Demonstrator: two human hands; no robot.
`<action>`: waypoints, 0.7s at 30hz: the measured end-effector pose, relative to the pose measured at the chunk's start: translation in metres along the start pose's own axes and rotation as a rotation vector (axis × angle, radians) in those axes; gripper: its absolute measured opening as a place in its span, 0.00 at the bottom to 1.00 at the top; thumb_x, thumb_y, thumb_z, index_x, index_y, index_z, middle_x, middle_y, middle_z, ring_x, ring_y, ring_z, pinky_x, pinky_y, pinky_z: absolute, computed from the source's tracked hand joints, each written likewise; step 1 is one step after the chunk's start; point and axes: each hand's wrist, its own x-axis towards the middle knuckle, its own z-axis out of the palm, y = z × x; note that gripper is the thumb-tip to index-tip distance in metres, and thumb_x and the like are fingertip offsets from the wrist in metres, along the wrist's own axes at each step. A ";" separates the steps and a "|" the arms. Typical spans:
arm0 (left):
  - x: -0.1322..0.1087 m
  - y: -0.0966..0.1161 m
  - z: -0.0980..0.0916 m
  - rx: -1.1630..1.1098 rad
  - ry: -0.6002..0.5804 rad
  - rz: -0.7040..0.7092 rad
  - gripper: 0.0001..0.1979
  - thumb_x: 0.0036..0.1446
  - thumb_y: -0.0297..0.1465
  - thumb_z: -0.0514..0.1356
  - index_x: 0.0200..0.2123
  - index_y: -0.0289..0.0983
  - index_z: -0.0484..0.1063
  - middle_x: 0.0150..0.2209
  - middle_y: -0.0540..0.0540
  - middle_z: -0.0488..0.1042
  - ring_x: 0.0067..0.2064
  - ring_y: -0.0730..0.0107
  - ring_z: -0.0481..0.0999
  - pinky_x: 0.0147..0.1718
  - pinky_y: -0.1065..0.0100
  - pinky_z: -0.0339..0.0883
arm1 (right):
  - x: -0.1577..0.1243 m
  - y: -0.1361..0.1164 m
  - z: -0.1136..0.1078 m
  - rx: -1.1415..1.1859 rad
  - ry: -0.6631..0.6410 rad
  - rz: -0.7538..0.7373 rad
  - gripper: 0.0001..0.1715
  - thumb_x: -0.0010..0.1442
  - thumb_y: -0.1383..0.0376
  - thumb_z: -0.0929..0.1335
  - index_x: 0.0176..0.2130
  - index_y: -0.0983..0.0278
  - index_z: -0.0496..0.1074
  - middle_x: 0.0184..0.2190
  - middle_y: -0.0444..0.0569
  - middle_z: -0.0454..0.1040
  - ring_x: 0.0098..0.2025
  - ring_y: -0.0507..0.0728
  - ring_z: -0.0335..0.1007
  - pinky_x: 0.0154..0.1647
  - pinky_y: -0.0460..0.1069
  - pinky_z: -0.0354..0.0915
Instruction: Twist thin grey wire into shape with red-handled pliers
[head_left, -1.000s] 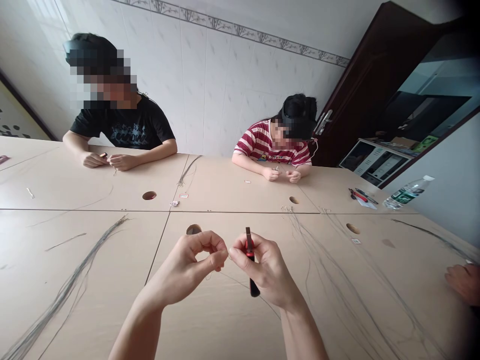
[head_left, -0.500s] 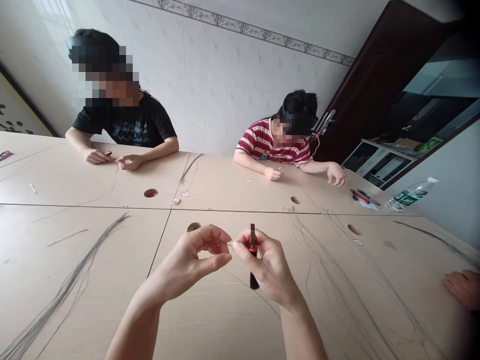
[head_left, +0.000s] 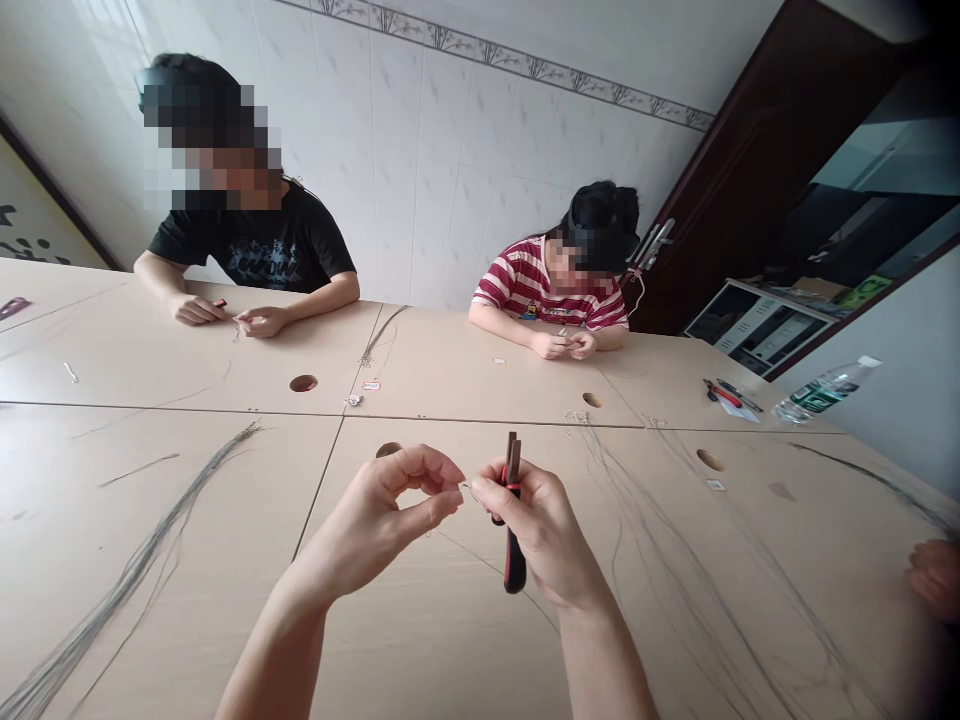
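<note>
Two hands work close above the pale wooden surface [head_left: 450, 650]. The left hand [head_left: 390, 515] pinches the end of a thin grey metal wire [head_left: 468, 489] between thumb and forefinger, its grip closed on it. The right hand [head_left: 544, 530] has its grip closed around small pliers with red and black handles [head_left: 513, 560], just right of that pinch. The wire may slip out, I think, because it is very thin; the plier nose, near the left fingertips, could nip them.
</note>
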 end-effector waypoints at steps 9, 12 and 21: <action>0.000 0.002 0.004 0.031 0.020 -0.015 0.07 0.60 0.35 0.59 0.35 0.39 0.74 0.33 0.49 0.74 0.37 0.69 0.71 0.38 0.68 0.65 | 0.000 -0.001 0.001 -0.001 -0.012 0.002 0.14 0.58 0.57 0.69 0.26 0.63 0.67 0.23 0.41 0.60 0.27 0.51 0.51 0.30 0.47 0.52; 0.000 0.001 0.004 0.026 0.017 -0.013 0.06 0.60 0.34 0.59 0.33 0.40 0.74 0.32 0.50 0.73 0.36 0.71 0.71 0.38 0.69 0.64 | -0.001 -0.001 0.001 -0.015 -0.021 0.001 0.14 0.58 0.57 0.69 0.26 0.63 0.68 0.22 0.41 0.60 0.26 0.50 0.50 0.28 0.47 0.51; 0.000 0.001 0.005 0.075 0.018 -0.026 0.08 0.61 0.33 0.56 0.30 0.39 0.71 0.29 0.51 0.70 0.35 0.71 0.67 0.32 0.70 0.60 | -0.002 -0.002 0.001 -0.051 -0.025 0.018 0.14 0.59 0.59 0.68 0.26 0.63 0.66 0.22 0.40 0.56 0.26 0.50 0.48 0.26 0.47 0.49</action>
